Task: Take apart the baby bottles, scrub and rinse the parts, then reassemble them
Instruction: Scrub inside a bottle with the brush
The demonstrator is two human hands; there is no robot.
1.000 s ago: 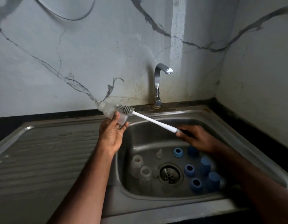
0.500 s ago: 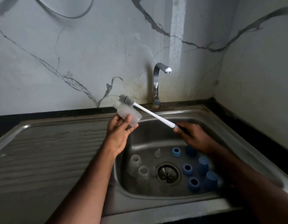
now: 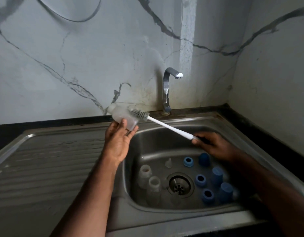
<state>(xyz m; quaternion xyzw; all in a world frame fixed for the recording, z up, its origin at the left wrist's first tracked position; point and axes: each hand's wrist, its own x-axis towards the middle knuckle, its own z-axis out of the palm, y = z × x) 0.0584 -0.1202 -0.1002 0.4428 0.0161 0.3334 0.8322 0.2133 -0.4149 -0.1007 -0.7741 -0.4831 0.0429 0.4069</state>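
My left hand holds a clear baby bottle tilted over the sink's left rim, its mouth facing right. My right hand grips the dark handle end of a white bottle brush. The brush's grey bristle head lies at the bottle's mouth, partly inside. In the basin stand two more clear bottles, with a clear teat behind them. Several blue collars and blue caps sit to the right of the drain.
The steel sink has a ribbed drainboard on its left and a drain in the middle. A chrome tap, with no water running, rises behind the basin. Marble walls close in at the back and right.
The brush head slid out of the bottle, rose to its upper side, and now sits back at the mouth. Both hands shifted slightly with the strokes.
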